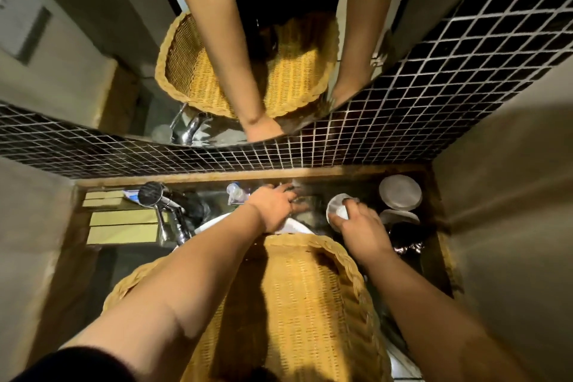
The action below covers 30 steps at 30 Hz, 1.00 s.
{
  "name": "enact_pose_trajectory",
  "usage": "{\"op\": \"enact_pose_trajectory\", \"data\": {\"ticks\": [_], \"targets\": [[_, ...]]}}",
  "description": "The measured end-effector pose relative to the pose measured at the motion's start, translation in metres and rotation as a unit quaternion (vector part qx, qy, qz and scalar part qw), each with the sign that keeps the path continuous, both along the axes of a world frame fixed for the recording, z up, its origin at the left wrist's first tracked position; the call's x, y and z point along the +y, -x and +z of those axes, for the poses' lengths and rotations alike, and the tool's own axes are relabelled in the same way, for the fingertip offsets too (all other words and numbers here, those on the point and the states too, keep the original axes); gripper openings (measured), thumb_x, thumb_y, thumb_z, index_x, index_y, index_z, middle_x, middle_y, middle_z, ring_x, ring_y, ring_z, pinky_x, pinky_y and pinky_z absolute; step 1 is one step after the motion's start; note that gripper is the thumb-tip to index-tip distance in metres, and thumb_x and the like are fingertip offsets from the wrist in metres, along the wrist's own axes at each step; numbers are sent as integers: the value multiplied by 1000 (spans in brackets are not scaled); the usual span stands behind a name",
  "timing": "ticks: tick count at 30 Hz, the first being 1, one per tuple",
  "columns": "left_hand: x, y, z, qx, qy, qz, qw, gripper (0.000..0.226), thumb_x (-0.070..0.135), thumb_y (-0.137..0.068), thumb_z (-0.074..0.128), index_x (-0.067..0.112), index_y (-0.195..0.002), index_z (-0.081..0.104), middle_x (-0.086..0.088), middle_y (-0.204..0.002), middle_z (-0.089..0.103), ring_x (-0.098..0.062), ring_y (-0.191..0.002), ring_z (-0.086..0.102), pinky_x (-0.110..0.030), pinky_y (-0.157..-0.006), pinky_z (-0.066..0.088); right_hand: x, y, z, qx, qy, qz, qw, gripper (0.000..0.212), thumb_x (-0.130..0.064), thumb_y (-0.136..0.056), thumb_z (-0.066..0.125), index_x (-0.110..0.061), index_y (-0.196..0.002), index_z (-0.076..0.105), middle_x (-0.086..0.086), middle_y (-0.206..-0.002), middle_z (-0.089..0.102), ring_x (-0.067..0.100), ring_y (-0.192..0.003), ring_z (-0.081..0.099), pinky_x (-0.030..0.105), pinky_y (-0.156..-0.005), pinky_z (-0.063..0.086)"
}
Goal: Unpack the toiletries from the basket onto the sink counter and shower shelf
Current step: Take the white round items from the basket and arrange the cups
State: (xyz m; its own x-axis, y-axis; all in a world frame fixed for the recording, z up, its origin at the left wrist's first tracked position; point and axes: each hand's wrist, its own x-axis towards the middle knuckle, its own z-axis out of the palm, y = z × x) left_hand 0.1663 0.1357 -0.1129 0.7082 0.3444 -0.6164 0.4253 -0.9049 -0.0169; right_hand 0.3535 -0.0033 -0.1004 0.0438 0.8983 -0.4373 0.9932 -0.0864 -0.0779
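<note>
A yellow wicker basket point(310, 295) sits over the sink in front of me, its inside in shadow. My left hand point(276, 205) reaches past the basket's far rim to the back of the counter, fingers spread over dark, blurred items there. My right hand point(356, 223) grips a white round-topped container point(336, 208) just beyond the basket's right corner. A small clear pump bottle point(235, 194) stands on the counter left of my left hand.
A chrome faucet point(164, 211) rises at the left, beside yellow boxes point(124, 226). Two white round lids point(400, 192) stand at the counter's back right. A black mosaic-tile wall point(217, 158) and a mirror above close off the back. Grey walls hem both sides.
</note>
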Motion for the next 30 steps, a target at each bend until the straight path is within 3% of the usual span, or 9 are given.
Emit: {"op": "enact_pose_trajectory", "data": {"ticks": [3,7,13,23,27,30], "targets": [[0,12,0,-4,4,14,1000,62,31,-100,45,42,-156,19,2,-167,13,-28,-152,10,-49,-116,26,4,0,-9,-10,34,-22,999,53,-18,-100,44,-34,-149,34,14,-152,27,36,-128,40,41,-99,42],[6,16,0,-17,13,11,1000,59,33,-101,43,39,-156,21,3,-166,14,-28,-152,13,-48,-114,29,5,1,-20,-8,46,-29,999,56,-13,-97,44,-34,-148,32,13,-152,23,37,-131,33,40,-87,49],[5,21,-5,-18,26,19,999,57,35,-103,37,39,-156,19,5,-166,13,-27,-153,9,-49,-116,23,2,6,-33,-12,31,-50,998,53,-22,-96,48,-32,-146,35,15,-156,22,38,-138,26,43,-102,41],[7,19,-3,-8,15,2,1000,58,37,-103,36,37,-157,17,2,-166,17,-28,-152,12,-46,-118,18,1,3,-38,3,47,-60,997,61,-23,-96,48,-37,-151,23,15,-162,9,40,-142,21,44,-98,47],[6,19,2,-13,-2,-7,1000,57,39,-102,35,36,-157,20,1,-165,20,-28,-152,15,-46,-117,18,-4,6,-27,16,27,-65,997,72,-22,-94,46,-30,-157,11,14,-164,5,36,-147,16,42,-106,37],[4,19,7,-18,-13,3,1000,54,43,-102,30,35,-155,28,-2,-163,27,-30,-149,23,-46,-115,19,-9,5,-26,5,-14,-69,997,73,-24,-95,43,-17,-158,7,10,-163,15,28,-150,10,40,-120,13]]}}
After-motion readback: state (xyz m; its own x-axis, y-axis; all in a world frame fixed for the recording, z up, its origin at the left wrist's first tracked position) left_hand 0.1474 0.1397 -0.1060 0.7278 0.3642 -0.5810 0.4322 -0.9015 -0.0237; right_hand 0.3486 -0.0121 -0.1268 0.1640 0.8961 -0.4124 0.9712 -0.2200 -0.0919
